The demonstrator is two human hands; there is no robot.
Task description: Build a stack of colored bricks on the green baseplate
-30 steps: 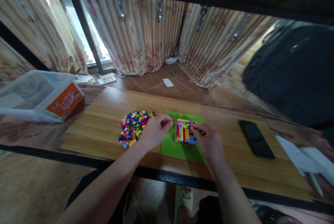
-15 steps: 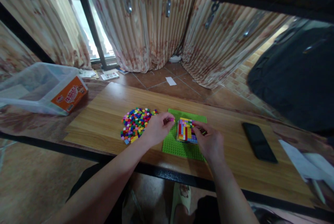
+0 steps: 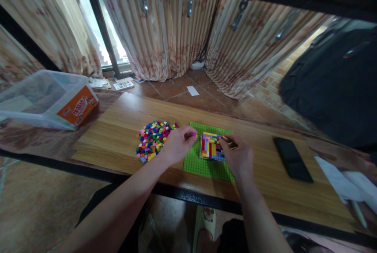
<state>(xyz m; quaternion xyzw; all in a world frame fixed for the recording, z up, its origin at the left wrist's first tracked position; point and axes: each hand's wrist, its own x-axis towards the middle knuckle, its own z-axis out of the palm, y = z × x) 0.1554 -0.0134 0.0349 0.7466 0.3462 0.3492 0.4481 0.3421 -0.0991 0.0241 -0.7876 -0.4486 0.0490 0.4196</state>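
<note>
**Magenta brick in my left pinch, right fingertips at the block's far right edge**

My right hand (image 3: 240, 158) has just shifted slightly, its fingertips now at the far right edge of the brick block (image 3: 209, 150). More of the top's right side shows, so its rows are easier to check; whether a brick has just gone on, I can't tell. Nor can I tell if those fingers, loosely curled, grip anything.

My left hand (image 3: 176, 147) pinches a small magenta brick (image 3: 193, 134) between thumb and forefinger, just beside the block and above the green baseplate (image 3: 196, 166).

The block sits on that baseplate, between my two hands. Its top is a patchwork of yellow, red, purple, orange and blue, with red strips upright among yellow. Beyond my left knuckles, loose bricks (image 3: 153, 139) lie heaped on the wooden board (image 3: 112, 127).
</note>
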